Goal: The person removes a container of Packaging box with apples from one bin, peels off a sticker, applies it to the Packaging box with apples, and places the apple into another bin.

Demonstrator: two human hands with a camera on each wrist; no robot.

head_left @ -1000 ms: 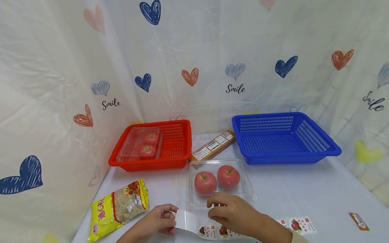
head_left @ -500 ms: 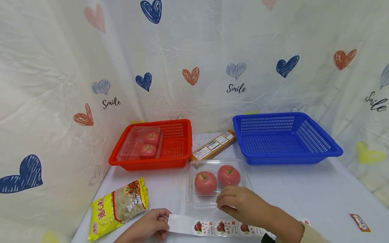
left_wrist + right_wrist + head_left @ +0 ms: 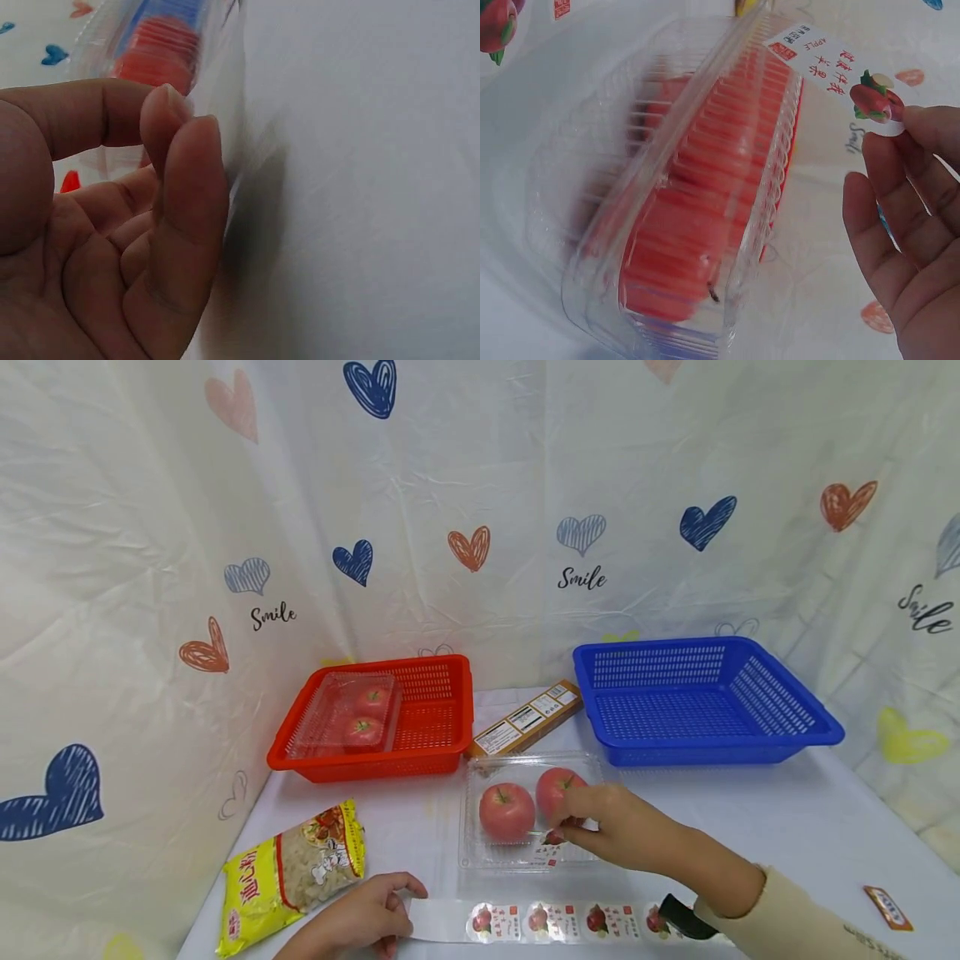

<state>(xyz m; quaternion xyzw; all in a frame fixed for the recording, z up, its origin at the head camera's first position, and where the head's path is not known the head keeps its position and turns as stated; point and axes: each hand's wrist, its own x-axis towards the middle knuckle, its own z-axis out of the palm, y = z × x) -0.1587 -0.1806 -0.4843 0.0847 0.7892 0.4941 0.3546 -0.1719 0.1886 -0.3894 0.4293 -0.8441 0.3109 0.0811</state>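
Note:
A clear clamshell (image 3: 480, 852) with two red apples (image 3: 507, 811) lies mid-table. My right hand (image 3: 566, 832) pinches a single apple sticker (image 3: 550, 846) just over the clamshell's front right lid. The right wrist view shows that sticker (image 3: 832, 73) hanging from my fingertips (image 3: 922, 127) beside the clamshell (image 3: 690, 202). Near the front edge, a sticker strip (image 3: 555, 922) lies flat. My left hand (image 3: 401, 917) holds its blank left end, and in the left wrist view my fingers (image 3: 180, 135) pinch the strip's edge (image 3: 225, 97).
A red basket (image 3: 442, 710) at back left holds another clamshell of apples (image 3: 348, 714). A blue basket (image 3: 697, 702) stands at back right, with a brown box (image 3: 525, 720) between them. A yellow pasta bag (image 3: 292, 872) lies front left, and a small orange label (image 3: 887, 907) far right.
My right hand has left the strip and moved up onto the clamshell with one peeled sticker. The strip has flattened onto the table, with the left hand still on its end.

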